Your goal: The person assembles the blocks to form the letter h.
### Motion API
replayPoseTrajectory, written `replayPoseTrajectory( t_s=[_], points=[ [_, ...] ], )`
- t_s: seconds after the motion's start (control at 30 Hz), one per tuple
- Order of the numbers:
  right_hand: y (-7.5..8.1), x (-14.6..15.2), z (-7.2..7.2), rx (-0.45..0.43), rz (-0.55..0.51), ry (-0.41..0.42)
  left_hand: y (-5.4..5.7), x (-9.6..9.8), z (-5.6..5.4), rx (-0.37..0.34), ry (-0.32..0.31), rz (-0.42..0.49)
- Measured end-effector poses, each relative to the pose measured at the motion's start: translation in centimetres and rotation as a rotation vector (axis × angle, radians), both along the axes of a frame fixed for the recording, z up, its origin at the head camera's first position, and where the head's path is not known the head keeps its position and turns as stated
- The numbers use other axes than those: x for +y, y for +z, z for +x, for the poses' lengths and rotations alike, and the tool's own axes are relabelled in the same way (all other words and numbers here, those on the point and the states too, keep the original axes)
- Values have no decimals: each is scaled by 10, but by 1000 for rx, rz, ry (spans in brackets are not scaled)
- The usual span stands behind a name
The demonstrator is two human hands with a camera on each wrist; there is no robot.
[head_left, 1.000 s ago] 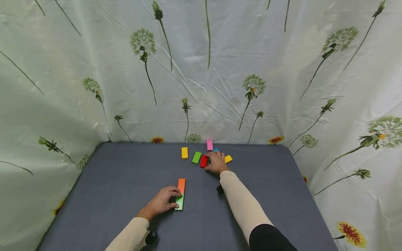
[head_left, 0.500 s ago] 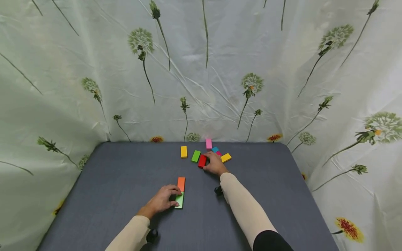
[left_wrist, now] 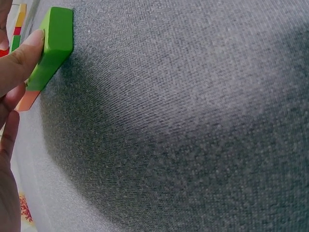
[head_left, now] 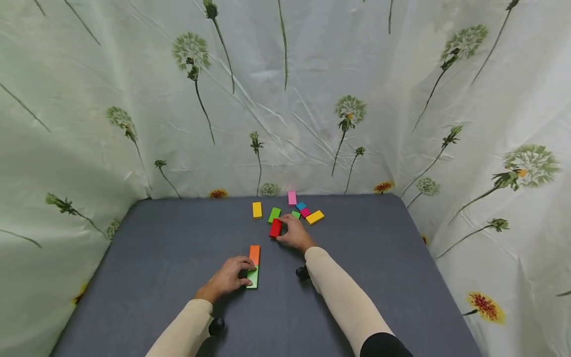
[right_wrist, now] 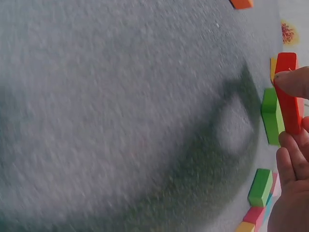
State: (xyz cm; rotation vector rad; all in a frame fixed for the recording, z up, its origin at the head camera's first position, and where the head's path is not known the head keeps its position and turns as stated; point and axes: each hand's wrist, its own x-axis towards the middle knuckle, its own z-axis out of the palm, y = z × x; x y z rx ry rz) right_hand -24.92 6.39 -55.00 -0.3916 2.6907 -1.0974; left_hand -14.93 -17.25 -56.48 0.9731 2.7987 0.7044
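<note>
My right hand (head_left: pixel 294 234) pinches a red block (head_left: pixel 275 228) between thumb and fingers. In the right wrist view the red block (right_wrist: pixel 288 96) stands on edge above the table, overlapping a green block (right_wrist: pixel 273 116) behind it. At the front, my left hand (head_left: pixel 227 275) holds a light green block (head_left: pixel 253 280), thumb and fingertips at its left side and upper end. The left wrist view shows the thumb pressed on this block (left_wrist: pixel 59 31). An orange block (head_left: pixel 255 254) lies end to end with it, farther from me.
Behind the right hand lie a yellow block (head_left: pixel 257 210), a bright green block (head_left: pixel 274 214), a pink block (head_left: pixel 292 198), a blue block (head_left: pixel 301 206), a magenta block (head_left: pixel 305 212) and another yellow block (head_left: pixel 314 217). A flowered curtain (head_left: pixel 303 124) hangs beyond the grey table (head_left: pixel 383 267).
My right hand has moved left and slightly toward me with the red block, away from the pile, uncovering a small green block. The left hand stays at the light green block.
</note>
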Motion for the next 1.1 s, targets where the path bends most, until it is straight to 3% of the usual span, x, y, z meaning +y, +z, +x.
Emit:
replayPoseTrajectory(
  t_s=[0.23, 0.53, 0.73, 1.1],
  points=[
    [-1, -7, 0, 55, 111, 104, -1, 0, -6, 28, -34, -5],
    [7, -26, 2, 66, 173, 200, -1, 1, -3, 6, -10, 3],
    [10, -41, 0, 37, 157, 205, 0, 0, -2, -23, 1, 9],
    [6, -55, -4, -3, 157, 216, -2, -4, -2, -2, -14, 49]
  ],
)
